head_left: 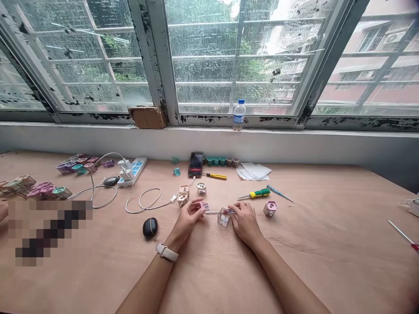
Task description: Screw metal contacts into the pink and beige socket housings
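My left hand (190,214), with a light watch band on its wrist, pinches a small pink-and-white piece (204,206) between thumb and fingers. A thin pale rod (212,212) runs from beside that piece toward my right hand (245,220). The right fingers are curled together at a small purplish bit; what they grip is mostly hidden. Just left of them, a clear angular case (224,217) with small parts inside sits on the table, close to or touching the fingertips. To the right stands a pink-topped pentagonal case (270,208).
White-topped cases (183,199) and a black oval case (150,227) lie near my left arm. Behind are a green-yellow screwdriver (258,193), a blue pointed tool (279,193), a yellow-handled tool (216,176), a phone (195,164), and white cables. Another person's hand (3,210) shows far left.
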The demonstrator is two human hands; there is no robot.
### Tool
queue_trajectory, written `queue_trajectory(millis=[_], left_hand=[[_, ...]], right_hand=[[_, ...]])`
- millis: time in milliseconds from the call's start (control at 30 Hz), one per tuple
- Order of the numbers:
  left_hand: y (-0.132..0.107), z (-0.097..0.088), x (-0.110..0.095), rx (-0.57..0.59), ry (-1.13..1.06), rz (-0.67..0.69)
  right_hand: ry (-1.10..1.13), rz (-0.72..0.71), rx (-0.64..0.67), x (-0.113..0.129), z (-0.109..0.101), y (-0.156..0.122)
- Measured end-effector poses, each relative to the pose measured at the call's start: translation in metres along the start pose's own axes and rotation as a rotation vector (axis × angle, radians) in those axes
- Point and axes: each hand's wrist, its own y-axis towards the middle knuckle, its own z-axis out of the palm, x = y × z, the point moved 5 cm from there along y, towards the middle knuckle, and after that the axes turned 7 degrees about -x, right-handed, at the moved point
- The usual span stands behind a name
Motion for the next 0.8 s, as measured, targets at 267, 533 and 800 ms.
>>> queue_trajectory(millis=[267, 533, 800], left_hand=[[-0.001, 0.001, 0.001, 0.032, -0.155, -0.124], [0.001, 0.001, 0.002, 0.028, -0.091, -0.073], [-0.002, 0.005, 0.002, 0.063, 0.026, -0.07]], right_hand=[[0.118, 0.071, -0.082, -0.005, -0.003, 0.0], [0.486, 0.213, -0.471, 0.001, -0.032, 0.0], [0.703, 0.199, -0.407, 0.018, -0.022, -0.013]])
